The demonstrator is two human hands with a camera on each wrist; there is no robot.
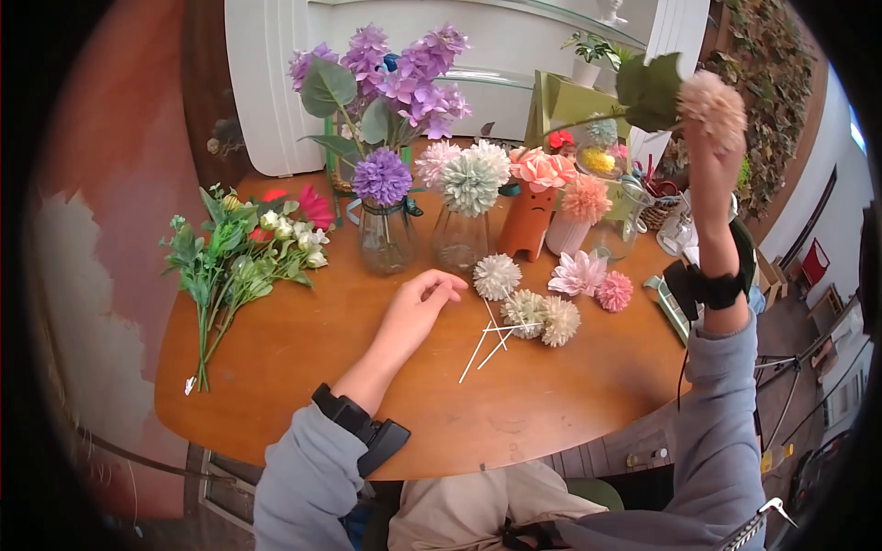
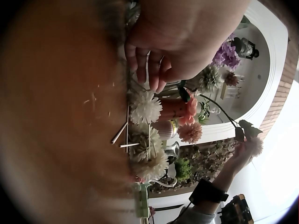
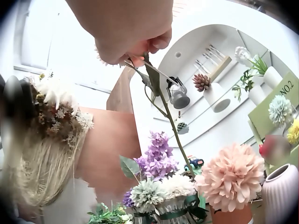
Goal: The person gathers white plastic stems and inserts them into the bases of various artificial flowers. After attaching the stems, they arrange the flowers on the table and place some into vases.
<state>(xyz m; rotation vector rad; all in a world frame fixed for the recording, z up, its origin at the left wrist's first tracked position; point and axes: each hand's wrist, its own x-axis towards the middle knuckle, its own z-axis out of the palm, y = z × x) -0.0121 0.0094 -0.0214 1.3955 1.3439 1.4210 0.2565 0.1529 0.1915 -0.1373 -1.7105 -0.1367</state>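
Note:
My raised right hand (image 1: 717, 174) grips an artificial flower near its top. The flower has a pale peach pompom head (image 1: 712, 106), a broad green leaf (image 1: 649, 92) and a long thin stem (image 3: 174, 126). Its stem slants down toward the flowers behind the orange vase (image 1: 525, 225), where the lower end is hidden. My left hand (image 1: 418, 308) rests on the table with fingers loosely curled and nothing in it. Just right of those fingers lies a white pompom flower (image 1: 497, 276). Two more cream pompoms (image 1: 559, 321) and several white sticks (image 1: 496, 349) lie nearby.
Two glass vases (image 1: 386, 241) with purple and pale flowers stand left of the orange one, and a ribbed white vase (image 1: 567, 235) stands right. A green bunch with white flowers (image 1: 243, 266) lies at left. Pink blooms (image 1: 579, 274) lie right of centre.

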